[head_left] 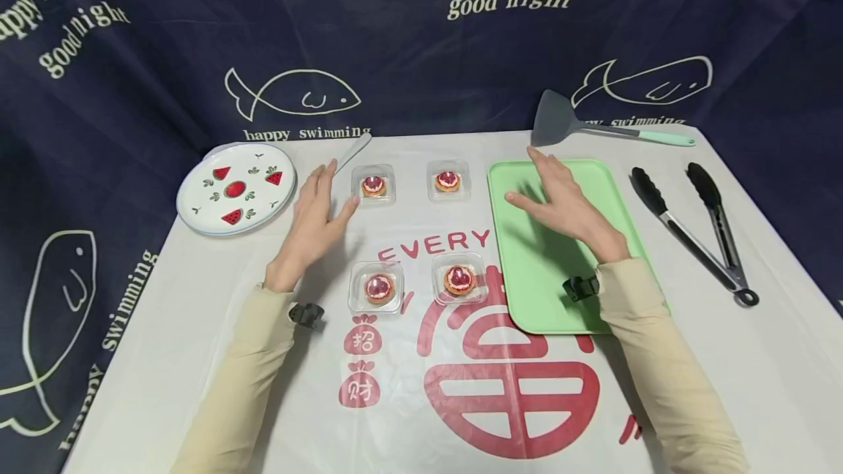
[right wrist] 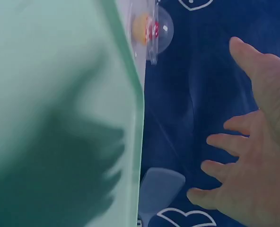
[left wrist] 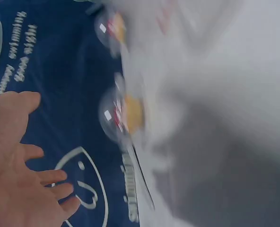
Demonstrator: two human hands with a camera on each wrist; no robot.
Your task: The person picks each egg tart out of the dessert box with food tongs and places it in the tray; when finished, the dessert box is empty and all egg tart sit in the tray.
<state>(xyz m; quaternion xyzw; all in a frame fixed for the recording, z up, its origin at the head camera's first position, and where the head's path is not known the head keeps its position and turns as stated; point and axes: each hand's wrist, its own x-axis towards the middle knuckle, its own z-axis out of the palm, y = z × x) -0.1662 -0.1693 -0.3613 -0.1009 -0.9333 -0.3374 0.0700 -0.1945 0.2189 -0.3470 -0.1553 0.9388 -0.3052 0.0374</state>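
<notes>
My left hand (head_left: 311,224) hovers above the table with its fingers spread, holding nothing. It is nearest to the back left tart in a clear plastic box (head_left: 373,185). My right hand (head_left: 568,200) is also empty, its fingers extended above the green tray (head_left: 533,309). Three more boxed tarts stand between the arms: one at the back (head_left: 448,181), another at the front left (head_left: 379,288), and a third at the front right (head_left: 459,279). In the left wrist view, a domed clear lid covers a blurred tart (left wrist: 133,115).
A round plate with a watermelon pattern (head_left: 260,200) lies at the back left, beside a slim pale handle (head_left: 354,152). Along the back edge is a grey spatula (head_left: 553,119). Black-tipped tongs (head_left: 698,258) lie spread right of the tray. A dark curtain (head_left: 408,42) hangs behind the table.
</notes>
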